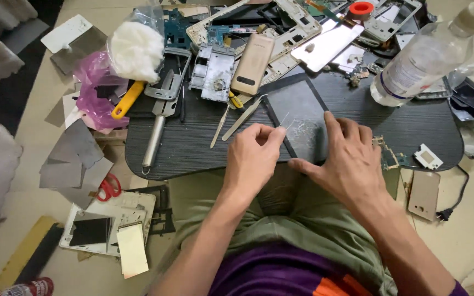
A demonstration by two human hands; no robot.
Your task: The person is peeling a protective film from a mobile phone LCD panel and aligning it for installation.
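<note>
Left hand (253,156) pinched a thin blade; right hand (346,159) lay flat, pinning cracked glass panel (297,115) on tabletop (193,142). Risk: slip, cut fingers.

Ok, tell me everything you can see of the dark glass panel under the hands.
The glass panel is a flat dark rectangle with a thin black border, lying slightly skewed on the black ribbed tray. Its lower part looks cracked or smeared whitish. The right hand presses flat on its right edge; the left hand pinches something thin at its lower left edge.

Dark rectangular screen panel (297,118) mid-tray, clear bottle's white label (412,68) upper right, plastic bag (135,46) upper left
</note>
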